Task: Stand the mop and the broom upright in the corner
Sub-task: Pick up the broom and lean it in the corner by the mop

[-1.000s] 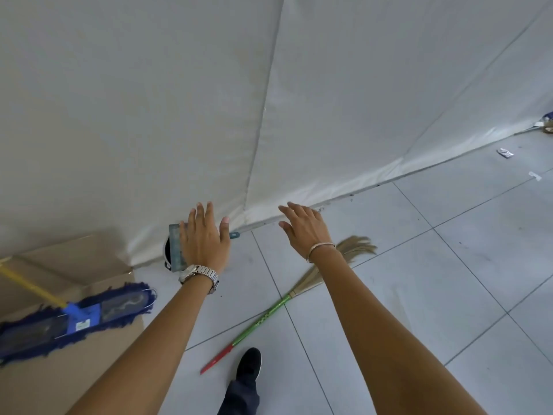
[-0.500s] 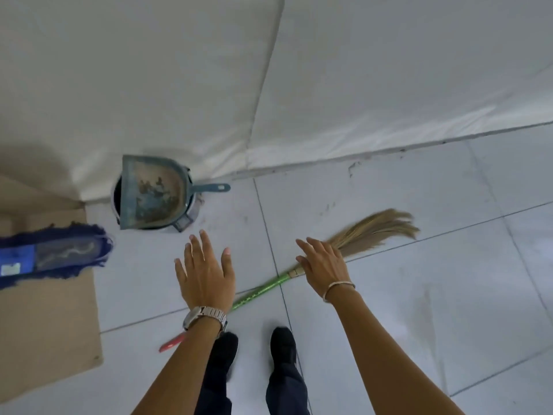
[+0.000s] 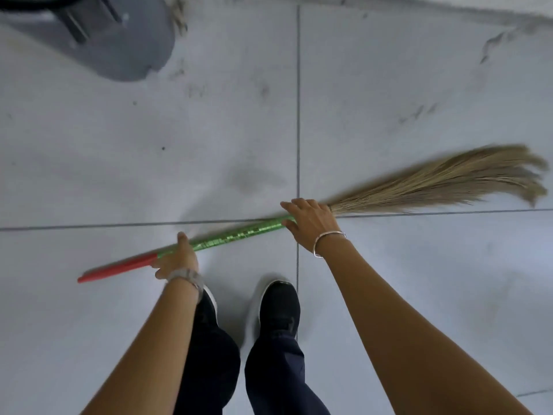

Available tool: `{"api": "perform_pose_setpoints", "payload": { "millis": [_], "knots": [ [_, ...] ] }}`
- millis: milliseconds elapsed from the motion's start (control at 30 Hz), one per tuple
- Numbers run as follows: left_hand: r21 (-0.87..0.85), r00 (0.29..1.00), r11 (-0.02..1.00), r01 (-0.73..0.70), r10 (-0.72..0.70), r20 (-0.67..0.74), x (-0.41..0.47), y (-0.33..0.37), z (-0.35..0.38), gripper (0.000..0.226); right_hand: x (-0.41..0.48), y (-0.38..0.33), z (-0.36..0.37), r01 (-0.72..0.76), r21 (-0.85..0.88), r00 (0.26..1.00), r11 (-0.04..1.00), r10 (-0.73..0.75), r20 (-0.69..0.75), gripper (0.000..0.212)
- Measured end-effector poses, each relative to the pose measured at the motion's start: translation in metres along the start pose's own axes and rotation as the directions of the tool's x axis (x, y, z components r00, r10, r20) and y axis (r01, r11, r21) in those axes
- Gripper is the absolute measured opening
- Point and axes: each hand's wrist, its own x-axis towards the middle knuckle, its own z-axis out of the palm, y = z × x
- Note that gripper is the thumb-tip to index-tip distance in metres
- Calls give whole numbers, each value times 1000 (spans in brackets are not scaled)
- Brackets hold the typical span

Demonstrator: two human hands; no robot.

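The broom (image 3: 239, 234) lies flat on the grey tiled floor, with a red end at the left, a shiny green handle and straw bristles (image 3: 443, 181) fanning out to the right. My left hand (image 3: 176, 259) closes around the handle where red meets green. My right hand (image 3: 311, 223) wraps the handle right where the bristles begin. The mop is out of view.
A grey dustpan and bin (image 3: 98, 34) stand at the top left. The wall's base (image 3: 419, 7) runs along the top right edge. My two dark shoes (image 3: 278, 307) stand just behind the broom handle.
I have bent down and the view now looks straight at the floor. Both hands, open above the broom before, have dropped onto its handle and closed on it.
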Motion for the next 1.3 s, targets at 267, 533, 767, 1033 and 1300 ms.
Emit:
{"api": "perform_pose_setpoints", "payload": {
  "millis": [267, 533, 767, 1033, 1300],
  "knots": [
    [-503, 921, 797, 334, -163, 353, 62, 2, -8, 31, 33, 3, 41, 48, -126, 995, 991, -36, 98, 41],
    [-737, 941, 659, 151, 132, 311, -7, 37, -60, 24, 5, -21, -32, 27, 49, 987, 998, -35, 154, 29],
    [-788, 839, 575, -219, 523, 148, -122, 127, -155, 40, -44, -69, -151, 31, 302, 992, 953, -66, 106, 27],
    [-812, 611, 386, -439, 790, 45, -258, 228, -267, 34, -119, -134, -286, 111, 482, 993, 869, -83, -78, 27],
    [-803, 332, 137, -579, 940, -78, -446, 279, -413, 54, -251, -210, -418, 272, 543, 945, 795, -112, -308, 19]
  ]
}}
